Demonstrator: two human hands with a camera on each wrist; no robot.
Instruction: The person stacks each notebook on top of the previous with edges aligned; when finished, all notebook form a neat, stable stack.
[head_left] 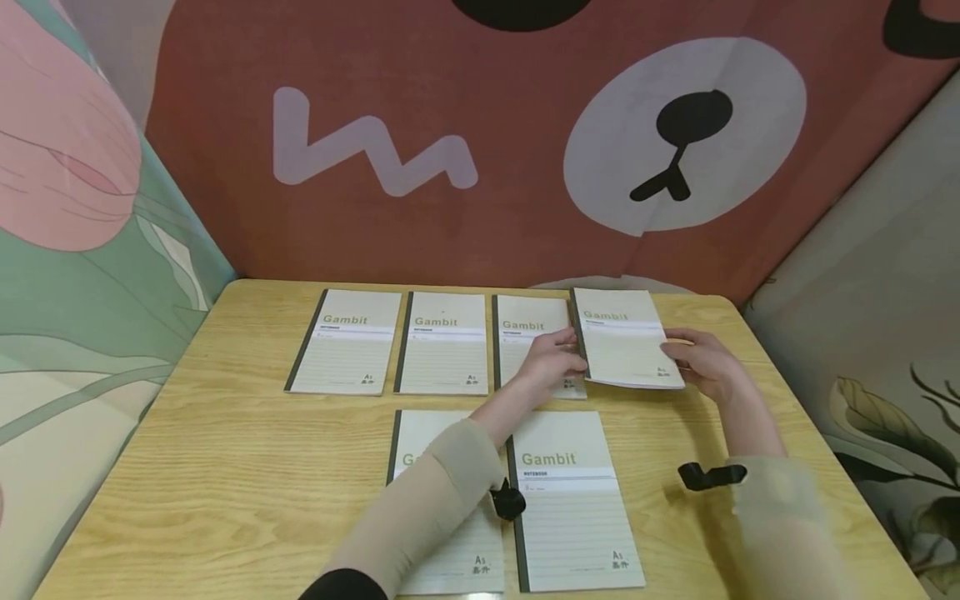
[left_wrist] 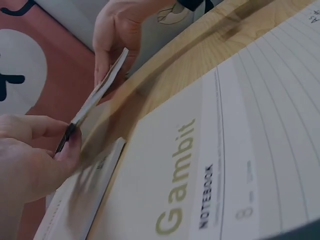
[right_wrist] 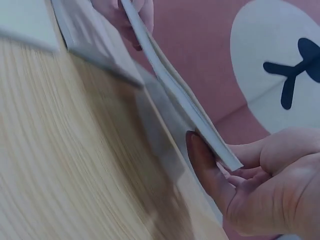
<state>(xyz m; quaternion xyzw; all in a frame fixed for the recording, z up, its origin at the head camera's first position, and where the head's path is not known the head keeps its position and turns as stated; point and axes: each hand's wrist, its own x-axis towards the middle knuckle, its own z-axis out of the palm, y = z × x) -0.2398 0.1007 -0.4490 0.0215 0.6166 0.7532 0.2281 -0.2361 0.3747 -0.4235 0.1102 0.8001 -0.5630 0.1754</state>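
Observation:
A white notebook (head_left: 618, 340) with a dark spine and gold "Gambit" lettering is held up by both hands at the table's back right. My left hand (head_left: 551, 362) pinches it along the dark spine, and my right hand (head_left: 705, 364) pinches the opposite edge. In the left wrist view the notebook (left_wrist: 100, 90) appears edge-on, tilted, between the two hands. The right wrist view shows the right thumb and fingers on either side of the notebook (right_wrist: 185, 100), which is raised over the wood. Beneath the left hand lies a matching notebook (head_left: 525, 315), partly covered.
Two more matching notebooks, one far left (head_left: 345, 342) and one beside it (head_left: 442, 343), lie in the back row. Nearer me lie a notebook (head_left: 566, 517) and another (head_left: 457, 550) partly hidden by my left forearm. A printed wall (head_left: 375, 233) stands behind the wooden table (head_left: 210, 467).

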